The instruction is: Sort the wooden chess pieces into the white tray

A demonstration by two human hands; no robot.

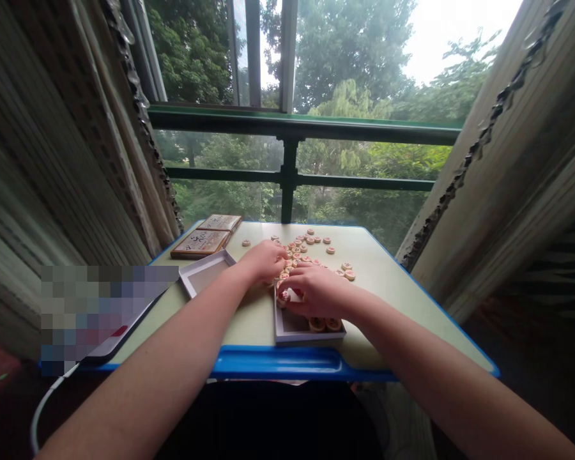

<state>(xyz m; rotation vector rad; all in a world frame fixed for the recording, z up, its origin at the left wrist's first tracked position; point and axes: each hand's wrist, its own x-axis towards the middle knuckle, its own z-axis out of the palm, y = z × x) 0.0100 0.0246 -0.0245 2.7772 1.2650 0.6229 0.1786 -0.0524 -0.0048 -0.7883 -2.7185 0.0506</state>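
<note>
Round wooden xiangqi pieces [310, 240] with painted characters lie scattered and heaped on the table in front of me. My left hand [264, 260] reaches to the left side of the heap, fingers curled down at the pieces; what they grip is hidden. Over the open box [311, 338] is my right hand [319, 289], thumb and fingers closed about a xiangqi piece [282, 298] at the box's left side. Two larger-looking pieces [324, 324] rest inside at the near right corner. My right hand covers much of the box's far part.
Left of the box lies a shallow grey box lid [194, 287]. Behind it is a brown case with writing [204, 243]. A tablet-like device [119, 332] with a white cable [43, 402] sits at the left edge of the blue-rimmed table [402, 306]. Curtains flank the window.
</note>
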